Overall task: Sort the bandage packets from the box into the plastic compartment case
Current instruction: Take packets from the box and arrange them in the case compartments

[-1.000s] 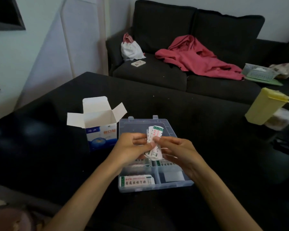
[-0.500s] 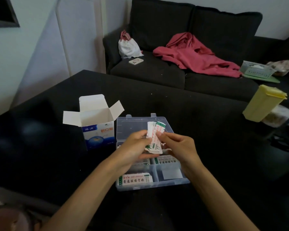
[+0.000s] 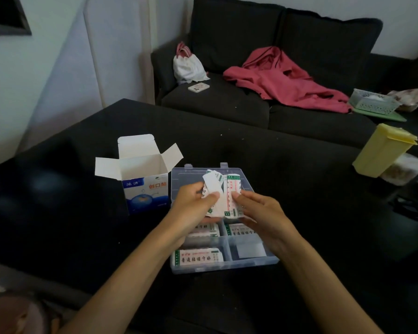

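Since the earlier frames the bundle of bandage packets (image 3: 223,196) has fanned apart: one packet now peels off to the left with its blank white back showing, where before the strip sat as one upright stack between the hands. Hands sit in about the same spot over the case; box and case unmoved.

Head view, the only one. Left hand (image 3: 193,206) pinches the peeled-off packet, thumb on its white face, fingers curled behind. Right hand (image 3: 258,210) pinches the right edge of the remaining packets, thumb and forefinger on the printed strip. Both hands hold the bundle in the air just above the middle of the plastic compartment case (image 3: 249,261), whose lid lies open flat toward the back.

Progress: near-left compartment holds a packet (image 3: 198,257) lying flat, printed side up. The row behind it shows packets in both the left and right compartments, partly hidden by the hands. Near-right compartment shows only a pale square; can't tell if that is a packet. Far compartments hidden behind the bundle.

The open bandage box (image 3: 144,186) stands upright just left of the case, flaps up; its inside shows white, contents can't be told. Judgement: sorting roughly midway, bundle in hand not yet split and placed, at least one compartment left to fill.

Behind the black table (image 3: 299,189): a sofa, red garment (image 3: 282,80), yellow container (image 3: 384,150).
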`<state>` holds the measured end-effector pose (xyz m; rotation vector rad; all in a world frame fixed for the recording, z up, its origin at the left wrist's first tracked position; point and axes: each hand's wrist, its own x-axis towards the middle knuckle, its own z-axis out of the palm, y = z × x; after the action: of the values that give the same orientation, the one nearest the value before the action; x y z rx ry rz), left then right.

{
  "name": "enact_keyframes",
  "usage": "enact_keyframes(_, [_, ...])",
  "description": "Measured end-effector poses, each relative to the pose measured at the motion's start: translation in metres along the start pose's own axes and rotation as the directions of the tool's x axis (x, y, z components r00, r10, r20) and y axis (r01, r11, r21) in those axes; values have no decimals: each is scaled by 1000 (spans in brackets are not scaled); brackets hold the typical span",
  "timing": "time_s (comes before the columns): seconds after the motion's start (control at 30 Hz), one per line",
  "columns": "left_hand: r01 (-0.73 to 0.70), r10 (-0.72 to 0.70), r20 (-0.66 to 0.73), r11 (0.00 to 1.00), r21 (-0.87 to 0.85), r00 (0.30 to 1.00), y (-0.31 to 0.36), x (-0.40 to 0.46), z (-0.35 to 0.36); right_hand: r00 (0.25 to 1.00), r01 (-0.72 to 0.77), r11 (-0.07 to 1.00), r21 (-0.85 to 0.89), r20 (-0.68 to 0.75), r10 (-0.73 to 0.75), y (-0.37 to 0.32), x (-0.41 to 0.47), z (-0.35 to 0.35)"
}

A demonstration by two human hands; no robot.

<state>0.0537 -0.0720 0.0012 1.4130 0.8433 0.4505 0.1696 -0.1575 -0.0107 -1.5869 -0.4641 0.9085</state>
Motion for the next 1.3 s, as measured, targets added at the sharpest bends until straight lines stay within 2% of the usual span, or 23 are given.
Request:
enact_keyframes(0.07, [-2,2,-9,1000,-6,1000,0,0,-3,999,-49,998,37,25,48,-5,0,-5])
enact_keyframes(0.13, [-11,10,-27,1000,-15,1000,1,1,-8,998,-33,999,8,63,32,-12,1,-16])
enact_keyframes(0.23, [-49,50,-49,998,26,998,-1,1,-12,989,135,954,-267,90,-115,-27,-1,-41])
enact_keyframes(0.3, [-43,44,-38,999,18,998,-2,1,-14,965,251,820,-515,198,-171,-33,-2,-54])
enact_keyframes(0.37, [-22,22,-22,1000,-3,1000,-3,2,-15,934,336,627,-703,336,-124,-34,0,-57])
enact_keyframes(0.43, [-8,8,-15,1000,-14,1000,-3,2,-15,918,374,502,-780,388,-82,-30,4,-54])
enact_keyframes(0.53, [5,-5,-5,1000,-10,1000,-3,3,-14,904,408,412,-814,423,-61,-25,11,-50])
enact_keyframes(0.8, [9,-9,5,1000,-20,1000,-1,3,-13,880,434,395,-810,475,6,-18,19,-46])
enact_keyframes(1.07, [59,-59,28,998,-25,998,0,4,-13,891,451,336,-827,439,-114,-12,20,-43])
enact_keyframes(1.17, [54,-54,36,998,-13,998,-1,4,-13,898,439,282,-853,409,-159,-8,20,-43])
enact_keyframes(1.2, [38,-38,37,999,0,999,-2,4,-14,899,434,300,-849,385,-210,-8,20,-42])
enact_keyframes(1.23, [19,-19,39,1000,18,999,-3,3,-13,899,425,378,-823,335,-281,-10,18,-39])
enact_keyframes(1.3, [-9,7,38,999,47,999,-4,2,-11,913,381,644,-663,160,-375,-16,12,-31])
